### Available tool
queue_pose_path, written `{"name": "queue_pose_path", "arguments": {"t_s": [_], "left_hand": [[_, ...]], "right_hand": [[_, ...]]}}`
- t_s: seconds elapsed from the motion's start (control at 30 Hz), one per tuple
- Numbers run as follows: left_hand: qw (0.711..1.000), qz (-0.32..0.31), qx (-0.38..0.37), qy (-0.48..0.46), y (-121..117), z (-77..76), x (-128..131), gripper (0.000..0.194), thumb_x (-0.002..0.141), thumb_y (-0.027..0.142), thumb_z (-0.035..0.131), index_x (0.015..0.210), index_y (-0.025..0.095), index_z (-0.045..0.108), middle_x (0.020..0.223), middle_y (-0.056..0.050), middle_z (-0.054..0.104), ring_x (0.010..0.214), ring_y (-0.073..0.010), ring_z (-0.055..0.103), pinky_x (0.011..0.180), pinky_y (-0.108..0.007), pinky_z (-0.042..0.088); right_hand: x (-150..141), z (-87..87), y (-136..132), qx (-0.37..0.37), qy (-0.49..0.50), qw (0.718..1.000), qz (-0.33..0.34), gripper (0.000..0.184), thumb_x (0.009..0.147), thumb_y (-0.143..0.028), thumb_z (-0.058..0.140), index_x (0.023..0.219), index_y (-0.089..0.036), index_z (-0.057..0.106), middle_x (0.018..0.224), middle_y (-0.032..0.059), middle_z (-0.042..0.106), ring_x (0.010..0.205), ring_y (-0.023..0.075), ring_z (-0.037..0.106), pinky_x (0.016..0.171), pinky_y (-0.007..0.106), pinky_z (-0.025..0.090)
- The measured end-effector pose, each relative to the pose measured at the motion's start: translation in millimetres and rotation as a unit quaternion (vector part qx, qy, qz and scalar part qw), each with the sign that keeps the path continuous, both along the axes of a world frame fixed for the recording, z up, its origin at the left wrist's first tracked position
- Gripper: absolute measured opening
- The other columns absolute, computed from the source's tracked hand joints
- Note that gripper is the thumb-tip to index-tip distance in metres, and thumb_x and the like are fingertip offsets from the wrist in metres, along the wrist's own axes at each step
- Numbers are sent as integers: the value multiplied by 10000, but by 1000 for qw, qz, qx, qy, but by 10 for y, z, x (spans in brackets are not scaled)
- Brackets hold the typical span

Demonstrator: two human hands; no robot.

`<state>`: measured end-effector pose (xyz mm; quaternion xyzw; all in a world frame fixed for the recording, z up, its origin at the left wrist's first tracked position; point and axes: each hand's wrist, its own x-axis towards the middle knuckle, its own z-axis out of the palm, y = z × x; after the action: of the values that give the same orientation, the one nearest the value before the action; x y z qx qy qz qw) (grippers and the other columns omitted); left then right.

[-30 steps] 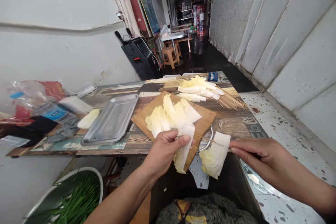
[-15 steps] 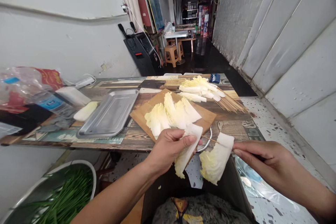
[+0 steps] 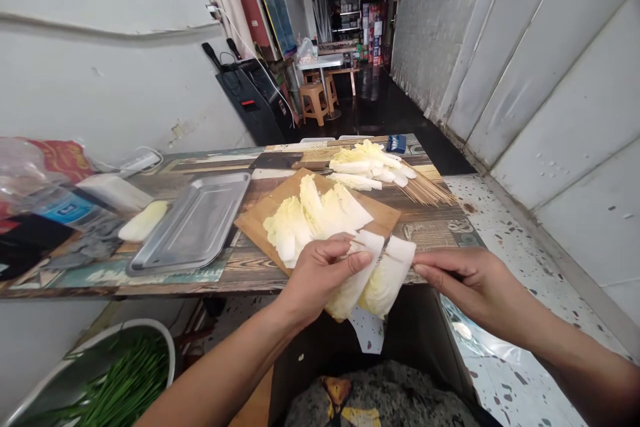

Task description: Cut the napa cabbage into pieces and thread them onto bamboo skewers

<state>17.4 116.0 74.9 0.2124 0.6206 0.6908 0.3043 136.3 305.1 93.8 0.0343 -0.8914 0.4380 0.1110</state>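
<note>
pinching a strip of napa cabbage (image 3: 350, 290) between thumb and fingers, the left hand (image 3: 323, 273) is near the center, by the near edge of a table (image 3: 425, 237) with a wood-plank pattern. the right hand (image 3: 460, 280), to its right, pinches the end of a thin skewer (image 3: 397, 259) between thumb and fingertips. a second cabbage strip (image 3: 385, 287) is threaded on that skewer, just beside the first; both hang with white ends up and yellow, ruffled ends down. how far the skewer runs into the first strip is hard to tell.

beyond the hands, a wooden cutting board (image 3: 255, 220) is set cornerwise on the table, bearing more cabbage pieces (image 3: 345, 210) laid side by side. farther back is a heap of cabbage leaves (image 3: 370, 160), with thin sticks (image 3: 430, 188) reaching out from its right side. a small blue container (image 3: 397, 143) sits near the far edge, and a knife (image 3: 275, 161) with a dark blade lies left of the heap.

left of the board is a shallow metal tray (image 3: 193, 220), then a single pale vegetable piece (image 3: 144, 221) and a clear bottle (image 3: 75, 210) with a blue label. at lower left, below table height, a metal bowl (image 3: 171, 340) holds long green stalks (image 3: 130, 373).
</note>
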Motion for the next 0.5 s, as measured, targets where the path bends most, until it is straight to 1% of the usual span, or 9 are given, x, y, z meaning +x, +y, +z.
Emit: {"name": "queue_pose_path", "arguments": {"t_s": [0.13,0.2,0.27,0.3,0.37,0.4,0.43,0.47,0.5], "left_hand": [[999,4,-48,4,74,-79,-4,273,711,418,774,650,153,741,726,-33,655,696,-141,555,642,-238,432],[998,6,-54,11,102,-127,-12,266,705,409,777,661,149,744,722,-30,653,694,-139,557,650,-239,436],[999,2,-44,18,88,-152,-63,262,694,386,784,838,167,770,802,-33,680,754,-153,594,706,-251,465],[998,12,-43,34,62,-155,-115,322,706,377,775,964,185,758,848,-34,691,787,-159,611,735,-263,478],[988,61,-61,131,-11,-144,-278,400,757,359,734,1129,216,703,923,-38,706,846,-169,634,793,-291,493],[969,88,-80,215,-42,-133,-387,363,794,348,699,1133,220,699,950,-45,713,877,-176,639,827,-307,493],[939,103,-101,313,-58,-121,-508,295,830,333,660,1095,216,713,974,-54,718,909,-184,640,861,-322,486],[898,92,-122,413,-52,-109,-635,230,857,314,625,1030,210,734,996,-64,723,946,-197,638,896,-342,475],[855,51,-140,498,-19,-99,-760,203,878,295,590,976,207,745,992,-70,729,952,-207,638,903,-356,471]], "right_hand": [[-48,-94,-42,-6,7,1000,-8,260,936,-255,500,1033,-240,741,966,20,761,800,157,710,690,248,555],[-62,-132,-38,-10,12,1000,-20,257,929,-253,503,1010,-232,746,952,21,763,788,154,710,689,245,554],[-55,-159,23,-16,15,999,-41,255,923,-263,507,992,-227,749,945,22,764,795,160,712,704,253,559],[-39,-171,80,-20,15,998,-58,251,917,-278,514,982,-227,751,939,21,764,790,166,713,699,259,563],[16,-205,235,-24,15,993,-112,243,899,-328,540,954,-230,754,914,20,766,763,180,714,670,273,573],[53,-229,322,-23,16,989,-147,238,883,-356,559,930,-231,757,891,19,767,748,189,713,656,280,576],[92,-258,404,-22,18,983,-182,235,864,-381,580,902,-233,758,866,19,767,738,197,713,649,285,579],[131,-289,475,-18,21,977,-212,234,844,-400,597,874,-233,758,842,19,766,734,206,713,650,291,581],[166,-321,530,-14,23,971,-237,234,829,-413,609,851,-234,757,822,19,764,735,214,714,658,296,583]]}}
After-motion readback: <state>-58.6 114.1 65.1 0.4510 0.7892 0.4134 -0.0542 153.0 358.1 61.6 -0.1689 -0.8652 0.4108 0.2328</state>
